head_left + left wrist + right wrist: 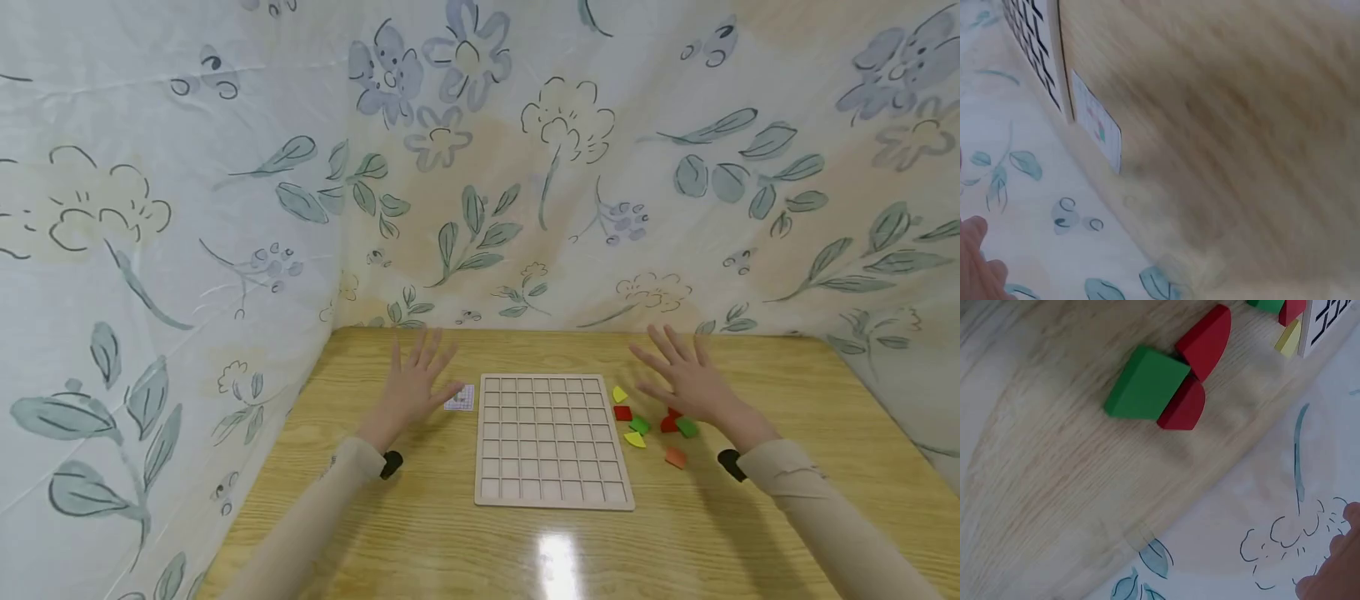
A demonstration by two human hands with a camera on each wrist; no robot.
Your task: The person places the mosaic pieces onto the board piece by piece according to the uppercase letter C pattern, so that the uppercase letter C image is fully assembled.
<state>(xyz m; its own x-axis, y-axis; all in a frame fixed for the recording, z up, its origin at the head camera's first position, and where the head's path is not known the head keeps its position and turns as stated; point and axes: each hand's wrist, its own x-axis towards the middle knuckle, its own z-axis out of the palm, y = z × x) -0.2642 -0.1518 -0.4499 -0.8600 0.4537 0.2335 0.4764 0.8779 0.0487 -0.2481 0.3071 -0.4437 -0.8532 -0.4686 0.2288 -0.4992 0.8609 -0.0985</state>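
Observation:
A pale wooden grid board (pixel 552 442) lies on the table between the two hands. My left hand (pixel 412 387) is raised with fingers spread, holding nothing, beside a small printed card (pixel 460 397); that card (pixel 1099 124) also shows in the left wrist view. My right hand (pixel 690 379), fingers spread as well, hovers over loose pieces: red, a green one (pixel 687 427) and an orange one (pixel 676 457). Nearer the board are a red piece (pixel 623 413) and yellow ones (pixel 619 394). In the right wrist view a green block (pixel 1149 384) touches red pieces (pixel 1207 344).
The wooden table (pixel 390 533) ends at a flowered cloth (pixel 487 167), which hangs behind it and along the left and right sides. Black bands sit at both wrists. A bright reflection lies on the tabletop in front of the board.

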